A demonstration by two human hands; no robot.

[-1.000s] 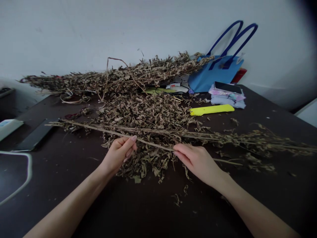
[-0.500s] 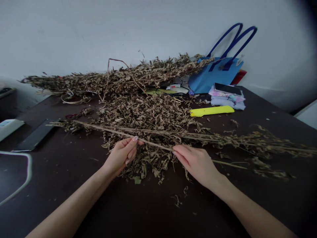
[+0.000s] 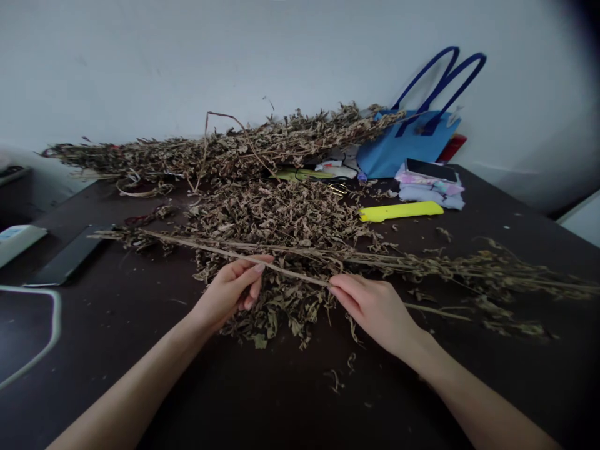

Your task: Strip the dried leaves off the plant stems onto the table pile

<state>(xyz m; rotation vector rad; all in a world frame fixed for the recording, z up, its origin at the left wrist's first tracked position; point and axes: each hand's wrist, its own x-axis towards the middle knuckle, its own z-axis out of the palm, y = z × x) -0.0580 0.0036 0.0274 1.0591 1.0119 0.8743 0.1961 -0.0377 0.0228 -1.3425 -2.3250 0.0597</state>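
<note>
Left hand (image 3: 229, 290) and right hand (image 3: 375, 306) pinch a bare brown stem (image 3: 296, 274) between fingers; beyond the loose brown leaf pile (image 3: 276, 212), a dry bushy bundle (image 3: 290, 139) seems unstripped.

Wall (image 3: 187, 56): dim, cool grey, darkening toward the right
Counter (image 3: 262, 400): near-black, bluish sheen at far left
Leaf pile (image 3: 276, 212): fine detail soft
Upper right corner: black vignette
</note>
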